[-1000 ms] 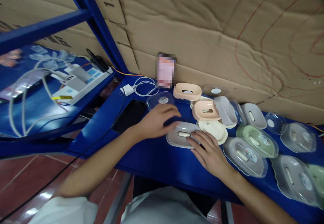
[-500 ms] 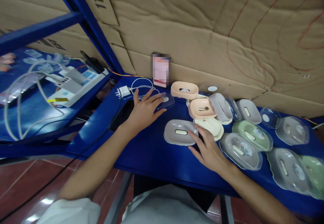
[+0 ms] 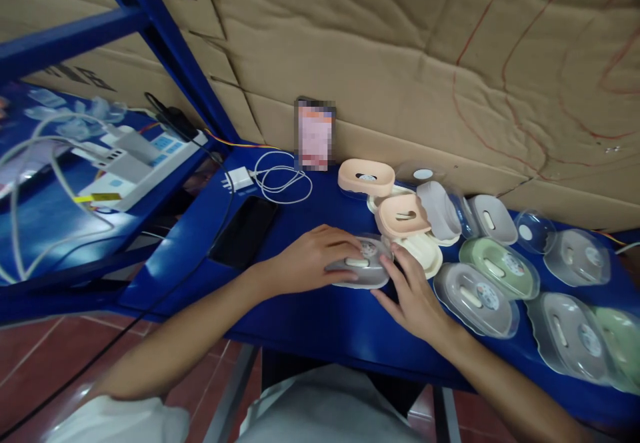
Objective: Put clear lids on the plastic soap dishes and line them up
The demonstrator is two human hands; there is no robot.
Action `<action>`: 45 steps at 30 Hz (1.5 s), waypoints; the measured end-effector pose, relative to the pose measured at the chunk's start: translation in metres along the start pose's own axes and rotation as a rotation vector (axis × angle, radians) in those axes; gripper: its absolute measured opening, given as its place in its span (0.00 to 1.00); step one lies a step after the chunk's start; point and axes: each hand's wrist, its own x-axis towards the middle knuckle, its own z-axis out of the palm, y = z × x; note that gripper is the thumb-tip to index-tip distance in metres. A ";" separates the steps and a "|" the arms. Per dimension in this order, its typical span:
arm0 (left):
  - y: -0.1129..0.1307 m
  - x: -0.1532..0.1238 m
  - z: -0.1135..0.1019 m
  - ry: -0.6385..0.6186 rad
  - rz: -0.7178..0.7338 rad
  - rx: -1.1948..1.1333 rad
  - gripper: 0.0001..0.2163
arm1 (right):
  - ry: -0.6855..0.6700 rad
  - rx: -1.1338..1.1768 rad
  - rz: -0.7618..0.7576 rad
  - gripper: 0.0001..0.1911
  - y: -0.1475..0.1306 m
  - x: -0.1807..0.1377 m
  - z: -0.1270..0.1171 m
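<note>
A grey soap dish (image 3: 361,284) with a pale oval insert lies on the blue table in front of me. A clear plastic lid (image 3: 370,248) with a round sticker sits over it; whether it is fully seated I cannot tell. My left hand (image 3: 307,259) has its fingers curved around the lid's left side, thumb at the front. At the right end, my right hand (image 3: 413,289) grips the dish's edge between fingers and thumb. Just behind the right fingertips are a cream dish part (image 3: 425,253) and a peach soap dish (image 3: 403,215).
Several lidded dishes, among them a green one (image 3: 493,266), cover the table's right side. Another peach dish (image 3: 367,175) lies near a propped phone (image 3: 315,133). A black phone (image 3: 243,233) and a white charger (image 3: 240,179) lie left. A power strip (image 3: 145,169) stands on the neighbouring table.
My left hand has brought the clear lid from the back left, near the charger cable, to over the grey soap dish. My right hand has stayed at the dish's right end.
</note>
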 end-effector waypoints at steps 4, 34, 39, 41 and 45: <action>0.007 -0.001 0.001 -0.032 0.101 0.133 0.10 | -0.076 -0.006 -0.032 0.36 0.002 0.002 -0.004; 0.041 -0.007 0.033 -0.064 -0.046 0.491 0.17 | -0.074 -0.049 -0.097 0.39 0.001 0.000 -0.005; 0.019 -0.001 0.010 -0.028 -0.200 0.517 0.17 | -0.042 -0.144 0.102 0.42 -0.002 0.004 -0.001; 0.006 0.000 -0.003 -0.010 -0.326 0.563 0.17 | -0.037 -0.187 0.209 0.42 -0.002 0.004 -0.001; -0.011 0.000 -0.017 0.038 -0.438 0.649 0.17 | -0.095 -0.128 0.155 0.35 -0.001 0.003 -0.003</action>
